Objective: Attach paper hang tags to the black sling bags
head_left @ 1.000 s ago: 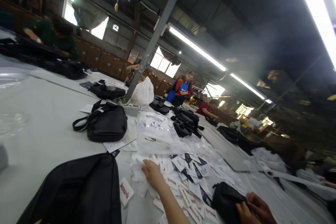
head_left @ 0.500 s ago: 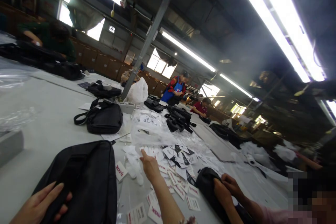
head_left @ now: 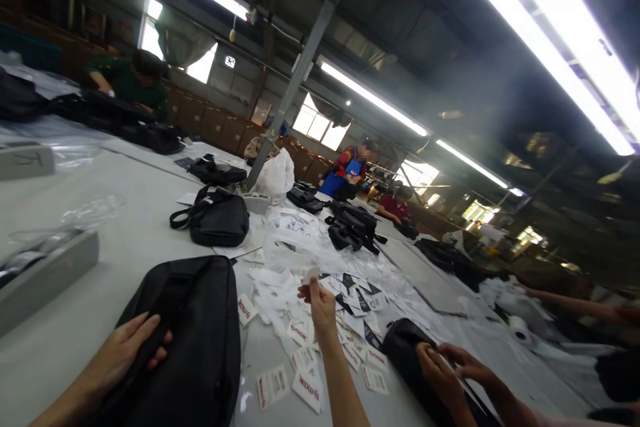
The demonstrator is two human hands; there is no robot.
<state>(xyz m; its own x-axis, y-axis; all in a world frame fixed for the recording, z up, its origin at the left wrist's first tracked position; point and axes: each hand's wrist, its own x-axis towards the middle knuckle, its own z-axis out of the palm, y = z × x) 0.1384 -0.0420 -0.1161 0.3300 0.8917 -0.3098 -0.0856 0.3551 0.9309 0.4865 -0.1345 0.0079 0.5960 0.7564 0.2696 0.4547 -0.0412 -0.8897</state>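
Note:
My left hand (head_left: 133,347) is closed on a fold or strap of a black bag (head_left: 205,333) lying on the table in front of me. Over the scattered paper tags, my right hand (head_left: 320,300) pinches a small white tag (head_left: 311,275) between thumb and fingers. Beneath and around it spread many printed price tags (head_left: 307,388), some with red lettering, along with black-and-white cards (head_left: 355,293). A white plastic bag (head_left: 287,237) with handwriting lies just beyond them.
At the right, a co-worker's hands (head_left: 450,367) handle another black bag (head_left: 407,340). More black bags (head_left: 220,217) lie farther up the table. A grey tray (head_left: 60,273) stands at left, and a metal post (head_left: 295,87) rises behind. Other people work in the background.
My right hand has lifted slightly and now pinches a small tag. My left hand keeps hold of the black bag. The whole view has shifted, moving the scene rightward.

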